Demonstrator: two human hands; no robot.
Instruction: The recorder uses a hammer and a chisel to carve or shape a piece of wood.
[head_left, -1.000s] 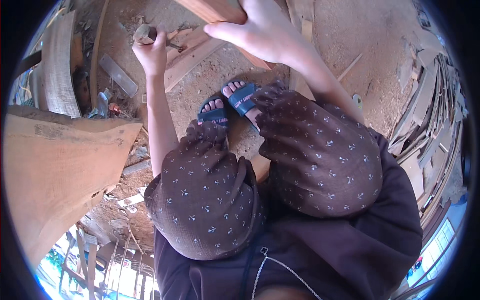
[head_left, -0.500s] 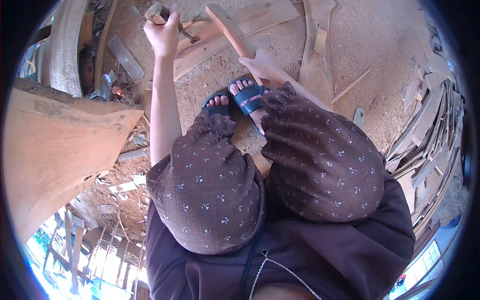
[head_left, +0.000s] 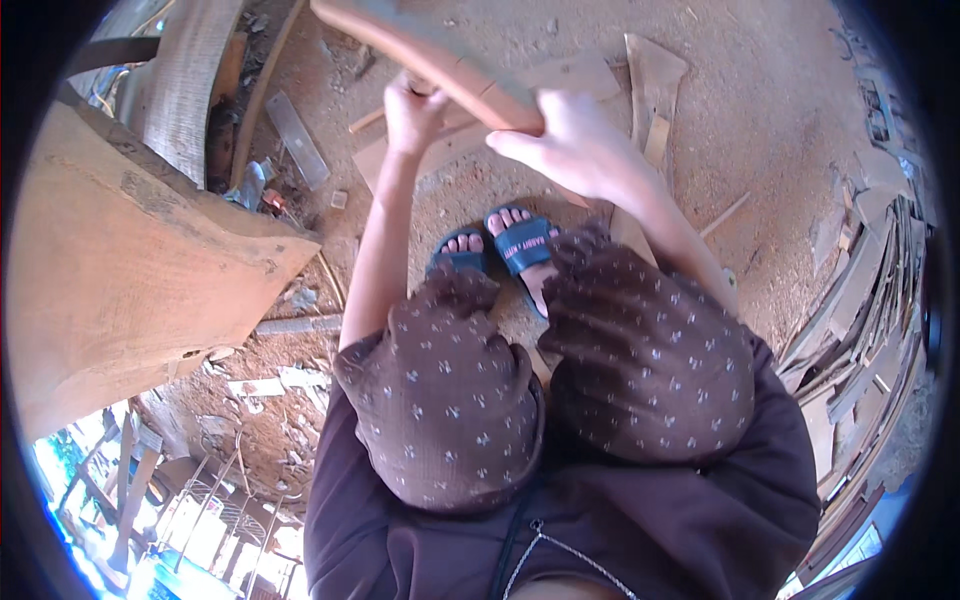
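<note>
My right hand [head_left: 575,145] is closed round the lower part of a long, reddish-brown wooden bar [head_left: 430,68]. The bar slants up to the far left, raised off the ground, with short dark lines across its face. Just beneath it in the view, my left hand [head_left: 413,122] makes a fist round a wooden-handled tool [head_left: 367,121]. Only a short light-wood length shows left of the fist; the tool's other end is hidden. Whether the left hand touches the bar, I cannot tell. Behind both hands a flat board [head_left: 580,80] lies on the ground.
A large thick slab [head_left: 150,270] stands close on my left. Wood offcuts [head_left: 860,300] are stacked along the right. Another board [head_left: 655,85] lies on the dusty ground ahead, and a narrow flat strip [head_left: 298,140] lies at the far left. My sandalled feet [head_left: 520,240] are between the knees.
The right hand has lifted the wooden bar up and turned it leftward. My left hand has come in rightward and nearer, close to the bar. The view has shifted slightly.
</note>
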